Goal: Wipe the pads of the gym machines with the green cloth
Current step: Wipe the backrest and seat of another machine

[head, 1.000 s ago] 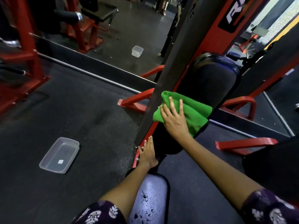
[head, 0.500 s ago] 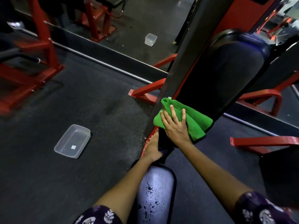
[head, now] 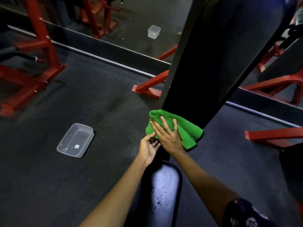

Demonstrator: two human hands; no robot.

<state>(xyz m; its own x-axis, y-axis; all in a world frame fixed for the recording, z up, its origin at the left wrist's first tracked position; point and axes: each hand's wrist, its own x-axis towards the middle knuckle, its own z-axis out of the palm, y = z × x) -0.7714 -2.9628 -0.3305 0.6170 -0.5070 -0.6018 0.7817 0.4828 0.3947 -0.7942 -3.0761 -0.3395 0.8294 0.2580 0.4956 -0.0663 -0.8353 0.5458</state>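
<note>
Head view: the right hand (head: 169, 136) lies flat, fingers spread and straight, pressing the green cloth (head: 183, 130) against the lower end of the black back pad (head: 218, 66). The pad's long axis runs up and away from the hand, tilted toward the upper right; nearly all unwiped-looking surface lies in that direction. The cloth's lower edge sits at the pad's bottom edge, so little room remains downward. The left hand (head: 150, 147) is just beside the right, palm up, fingers loosely open, near the pad's lower left edge; contact with it cannot be confirmed. Below both hands, the seat pad (head: 165, 190) shows wet specks. A clear plastic tray (head: 75, 140) rests on the floor (head: 98, 89) to the left, well apart.
</note>
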